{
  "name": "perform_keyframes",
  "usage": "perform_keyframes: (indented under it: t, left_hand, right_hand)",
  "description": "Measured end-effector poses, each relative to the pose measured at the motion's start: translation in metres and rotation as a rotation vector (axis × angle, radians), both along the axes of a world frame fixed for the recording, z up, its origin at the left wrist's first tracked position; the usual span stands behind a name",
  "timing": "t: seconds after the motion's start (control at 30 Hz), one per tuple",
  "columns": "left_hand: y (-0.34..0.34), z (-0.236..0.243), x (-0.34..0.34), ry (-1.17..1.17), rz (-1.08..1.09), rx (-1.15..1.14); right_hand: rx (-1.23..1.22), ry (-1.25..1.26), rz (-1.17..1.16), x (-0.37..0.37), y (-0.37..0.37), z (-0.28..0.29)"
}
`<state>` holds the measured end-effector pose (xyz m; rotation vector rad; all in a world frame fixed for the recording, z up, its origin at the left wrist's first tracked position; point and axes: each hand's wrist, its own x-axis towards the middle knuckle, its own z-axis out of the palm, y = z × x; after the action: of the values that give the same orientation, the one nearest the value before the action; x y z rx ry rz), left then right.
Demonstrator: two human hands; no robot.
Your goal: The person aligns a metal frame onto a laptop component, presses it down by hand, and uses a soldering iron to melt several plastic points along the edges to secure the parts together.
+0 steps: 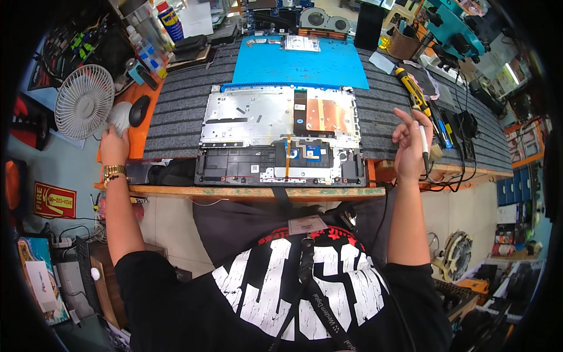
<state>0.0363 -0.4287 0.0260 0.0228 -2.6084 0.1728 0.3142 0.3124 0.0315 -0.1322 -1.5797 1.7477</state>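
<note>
My left hand (pixel 114 145) is at the front of a small white desk fan (pixel 85 102), its fingers closed on the edge of the grey-white base. Beside that base lies a black computer mouse (pixel 139 111). My right hand (pixel 410 144) is raised at the right side of the bench, some fingers loosely bent. In it is a slim white pen-shaped tool (pixel 423 141) with a dark lower end and a black cable. Between my hands, an opened laptop chassis (pixel 249 117) lies with its silver and copper inner side up and an orange ribbon cable across its black part.
Behind the chassis lies a blue mat (pixel 299 61) with small metal parts. A cooling assembly with two fans (pixel 324 22) stands at the back. A yellow-and-black screwdriver (pixel 412 88) and loose cables lie at right; a blue-and-yellow spray can (pixel 169 21) is at back left.
</note>
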Motion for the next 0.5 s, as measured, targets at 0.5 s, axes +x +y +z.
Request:
perform_keyframes:
  t: [0.5]
  left_hand:
    - [0.045, 0.023, 0.024, 0.006, 0.07, 0.121]
  right_hand:
    - [-0.075, 0.009, -0.083, -0.006, 0.019, -0.017]
